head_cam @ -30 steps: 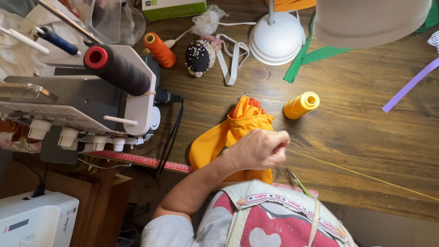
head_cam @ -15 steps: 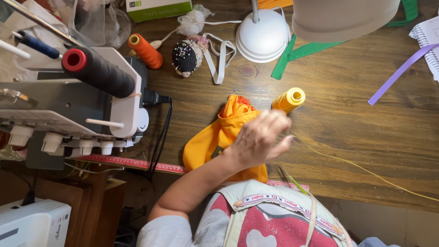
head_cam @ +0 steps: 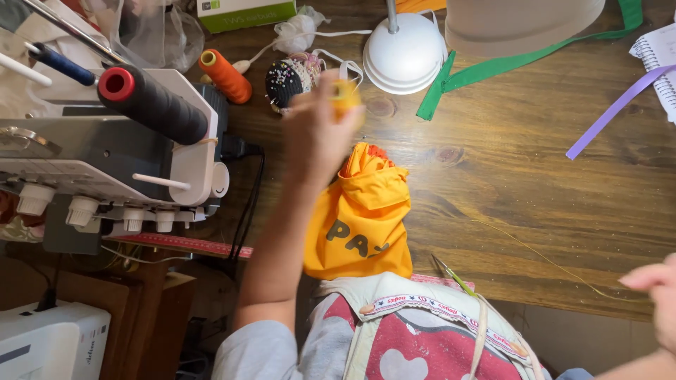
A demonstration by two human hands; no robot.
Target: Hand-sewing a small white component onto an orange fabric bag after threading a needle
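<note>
We see left hand [head_cam: 317,134], blurred, fingers closed round one yellow thread spool [head_cam: 346,96] raised above table [head_cam: 507,190]. Right hand [head_cam: 655,295] at edge, grip unclear. One orange spool [head_cam: 225,76], one orange garment [head_cam: 360,214].

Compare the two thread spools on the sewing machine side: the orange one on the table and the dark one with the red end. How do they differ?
The orange spool is plain orange; the dark spool is blackish with a red end. The orange spool lies on the wooden table; the dark spool sits on the sewing machine. The dark spool looks longer. Both lie tilted, untouched by either hand.
</note>
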